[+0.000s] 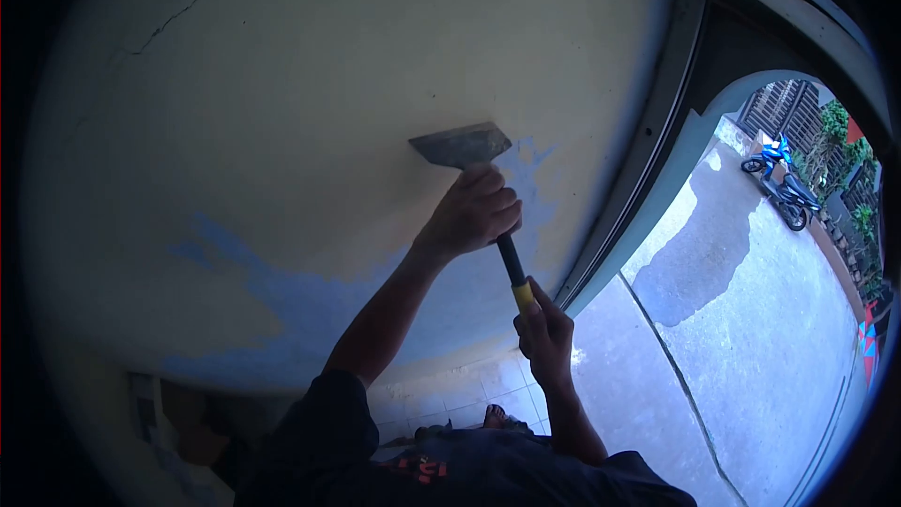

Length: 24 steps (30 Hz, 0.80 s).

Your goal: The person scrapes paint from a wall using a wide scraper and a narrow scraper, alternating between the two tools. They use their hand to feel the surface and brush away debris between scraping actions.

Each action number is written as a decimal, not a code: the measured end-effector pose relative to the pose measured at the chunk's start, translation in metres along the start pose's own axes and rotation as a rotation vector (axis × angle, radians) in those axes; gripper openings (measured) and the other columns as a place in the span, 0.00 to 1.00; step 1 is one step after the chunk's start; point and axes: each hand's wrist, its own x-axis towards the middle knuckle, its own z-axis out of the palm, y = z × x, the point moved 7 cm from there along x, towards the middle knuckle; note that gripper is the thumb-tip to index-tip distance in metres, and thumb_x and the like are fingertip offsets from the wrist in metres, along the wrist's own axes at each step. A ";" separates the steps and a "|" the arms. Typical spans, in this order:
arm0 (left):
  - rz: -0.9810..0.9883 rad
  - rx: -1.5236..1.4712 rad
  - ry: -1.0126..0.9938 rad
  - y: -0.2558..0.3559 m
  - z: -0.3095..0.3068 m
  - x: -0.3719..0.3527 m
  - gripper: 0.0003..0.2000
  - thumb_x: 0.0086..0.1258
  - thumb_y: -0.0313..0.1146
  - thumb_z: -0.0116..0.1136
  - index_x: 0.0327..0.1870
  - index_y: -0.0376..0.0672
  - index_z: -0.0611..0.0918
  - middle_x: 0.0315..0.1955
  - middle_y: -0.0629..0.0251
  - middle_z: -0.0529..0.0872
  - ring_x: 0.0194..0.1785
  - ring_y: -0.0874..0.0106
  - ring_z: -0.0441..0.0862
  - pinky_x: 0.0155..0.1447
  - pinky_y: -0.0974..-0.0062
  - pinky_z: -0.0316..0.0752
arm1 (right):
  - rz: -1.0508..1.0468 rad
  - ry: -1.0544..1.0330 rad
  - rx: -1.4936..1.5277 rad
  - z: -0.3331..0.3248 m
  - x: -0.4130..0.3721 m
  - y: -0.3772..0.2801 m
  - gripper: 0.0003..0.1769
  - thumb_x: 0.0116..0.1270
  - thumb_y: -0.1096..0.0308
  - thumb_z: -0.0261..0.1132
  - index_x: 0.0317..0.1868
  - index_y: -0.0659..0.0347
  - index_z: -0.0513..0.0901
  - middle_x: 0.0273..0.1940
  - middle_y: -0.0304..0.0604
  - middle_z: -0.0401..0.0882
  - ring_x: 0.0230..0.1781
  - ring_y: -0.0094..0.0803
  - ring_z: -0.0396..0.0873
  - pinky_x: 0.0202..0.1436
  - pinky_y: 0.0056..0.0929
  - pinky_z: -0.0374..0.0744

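Both of my hands are closed around one long-handled scraper (462, 144) with a wide, flat metal blade and a black and yellow handle. My left hand (479, 211) wraps the neck right under the blade. Lower down, my right hand (544, 329) grips the handle by its yellow section, thumb along the shaft. The blade's edge lies at the cream painted wall (282, 113), just left of a ragged bluish patch (535, 178). A larger bluish area (310, 305) with jagged borders spreads across the lower wall.
Right of the wall runs a dark frame (648, 131) with a metal track. Beyond it lies a concrete driveway (751, 338) with a damp-looking patch and a parked blue motorcycle (784, 178). Pale tiles (450, 399) cover the floor by my feet. A crack (169, 21) marks the upper left wall.
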 end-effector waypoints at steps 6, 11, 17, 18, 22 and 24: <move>-0.015 -0.033 0.017 0.006 0.006 -0.019 0.09 0.45 0.29 0.69 0.21 0.46 0.78 0.18 0.75 0.70 0.33 0.74 0.74 0.47 0.70 0.69 | 0.086 -0.012 0.000 -0.001 -0.016 0.032 0.29 0.76 0.57 0.55 0.69 0.69 0.66 0.22 0.31 0.67 0.16 0.12 0.60 0.17 0.14 0.59; -0.001 0.024 0.008 -0.003 -0.009 -0.002 0.08 0.45 0.29 0.69 0.22 0.46 0.79 0.18 0.75 0.71 0.32 0.74 0.74 0.47 0.69 0.70 | 0.061 0.009 0.015 0.012 -0.015 0.002 0.29 0.76 0.57 0.55 0.69 0.69 0.66 0.21 0.30 0.67 0.16 0.12 0.61 0.17 0.13 0.59; 0.000 0.021 -0.016 0.003 0.003 -0.024 0.09 0.49 0.33 0.66 0.20 0.50 0.74 0.20 0.76 0.70 0.35 0.74 0.72 0.52 0.70 0.69 | 0.067 0.002 -0.012 0.007 -0.018 0.026 0.28 0.76 0.59 0.54 0.69 0.70 0.66 0.21 0.30 0.67 0.16 0.12 0.61 0.17 0.13 0.59; 0.017 0.078 -0.028 -0.007 -0.003 -0.010 0.09 0.49 0.33 0.66 0.20 0.50 0.74 0.20 0.76 0.70 0.35 0.74 0.72 0.53 0.70 0.69 | 0.033 0.002 -0.003 0.011 -0.007 0.011 0.28 0.77 0.59 0.54 0.69 0.70 0.66 0.21 0.30 0.67 0.16 0.12 0.61 0.17 0.13 0.59; 0.045 0.058 0.055 -0.013 -0.024 0.013 0.09 0.45 0.30 0.70 0.23 0.47 0.78 0.21 0.75 0.72 0.34 0.73 0.75 0.47 0.70 0.70 | 0.001 0.004 -0.008 0.018 -0.001 -0.008 0.29 0.77 0.58 0.54 0.69 0.69 0.65 0.21 0.30 0.66 0.16 0.13 0.61 0.18 0.13 0.60; 0.008 -0.011 -0.010 -0.006 -0.005 -0.011 0.08 0.45 0.30 0.69 0.22 0.47 0.78 0.21 0.76 0.74 0.35 0.74 0.75 0.48 0.70 0.70 | -0.003 -0.027 -0.068 0.011 -0.006 0.019 0.30 0.77 0.56 0.54 0.69 0.69 0.65 0.21 0.29 0.65 0.16 0.13 0.61 0.19 0.13 0.60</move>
